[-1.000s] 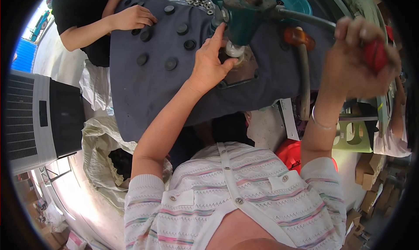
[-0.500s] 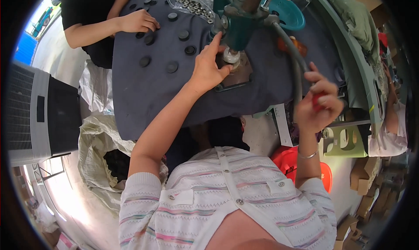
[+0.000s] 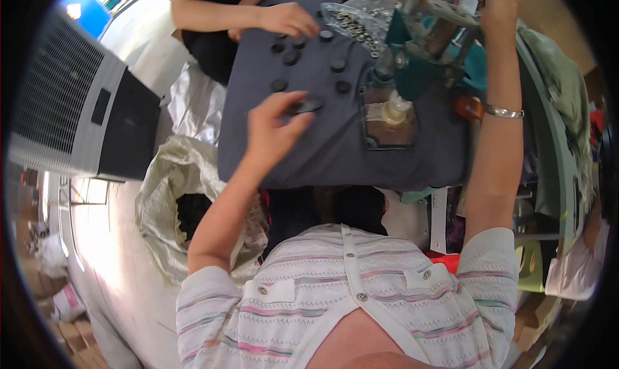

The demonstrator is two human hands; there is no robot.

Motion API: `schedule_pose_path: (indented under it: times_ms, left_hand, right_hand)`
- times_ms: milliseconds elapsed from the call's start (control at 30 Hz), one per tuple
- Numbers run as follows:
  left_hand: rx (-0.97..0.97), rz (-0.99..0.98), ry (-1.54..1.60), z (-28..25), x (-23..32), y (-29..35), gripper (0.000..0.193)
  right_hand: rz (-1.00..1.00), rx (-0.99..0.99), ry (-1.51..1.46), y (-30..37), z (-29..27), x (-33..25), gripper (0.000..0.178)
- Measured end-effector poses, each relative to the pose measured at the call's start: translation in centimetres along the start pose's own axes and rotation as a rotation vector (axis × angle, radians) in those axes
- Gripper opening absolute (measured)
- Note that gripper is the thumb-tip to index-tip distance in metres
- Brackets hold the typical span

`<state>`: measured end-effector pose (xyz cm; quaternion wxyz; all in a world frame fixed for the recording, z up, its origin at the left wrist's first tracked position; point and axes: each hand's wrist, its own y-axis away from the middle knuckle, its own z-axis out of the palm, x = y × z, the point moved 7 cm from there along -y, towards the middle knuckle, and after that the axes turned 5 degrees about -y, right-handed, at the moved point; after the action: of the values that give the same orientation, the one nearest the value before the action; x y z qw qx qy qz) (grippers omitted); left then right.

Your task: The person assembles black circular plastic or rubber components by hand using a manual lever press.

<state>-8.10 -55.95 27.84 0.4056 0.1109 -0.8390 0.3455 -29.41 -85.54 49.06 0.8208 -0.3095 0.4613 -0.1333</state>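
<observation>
My left hand (image 3: 274, 130) has thumb and forefinger around a dark round cap (image 3: 311, 105) low over the cloth; hand and cap are slightly blurred. Several more dark round caps (image 3: 338, 64) lie nearby. To their right stands a green hand press (image 3: 412, 79), a pale, partly clear round piece (image 3: 395, 111) under its ram. My right arm reaches up past the press, and my right hand (image 3: 500, 11) is cut by the top edge. Its fingers are curled as around the press lever, whose grip is hidden.
A clear bag of small metal rings (image 3: 354, 30) lies behind the caps. Across the table a co-worker's hand (image 3: 289, 19) is by other caps. An orange bottle-like object (image 3: 469, 108) and a teal basin (image 3: 476, 66) are right of the press. An open woven sack (image 3: 155, 182) stands left below.
My left hand has left the press base and moved left to a cap. My right hand has swung the lever from low right up and away. The view has shifted too.
</observation>
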Motion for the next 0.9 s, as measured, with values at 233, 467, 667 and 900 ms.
schedule_pose_path:
  times_ms: [233,467,667,900]
  left_hand:
    - [0.101,-0.507,-0.365,-20.5,-7.8,13.6,0.023]
    - [0.038,-0.220,-0.609,-15.4,-5.2,6.5,0.023]
    - [0.016,0.060,-0.431,-4.1,-10.4,-6.3,0.031]
    - [-0.062,-0.027,-0.538,2.6,-14.9,-12.2,0.049]
  right_hand:
    - [-0.023,-0.073,-0.001,-0.3,1.5,1.1,0.016]
    - [-0.023,-0.069,0.010,0.1,1.5,0.7,0.015]
    - [-0.034,-0.077,0.024,-0.3,1.2,1.0,0.017]
    - [-0.046,-0.028,0.017,-0.1,1.0,0.9,0.019]
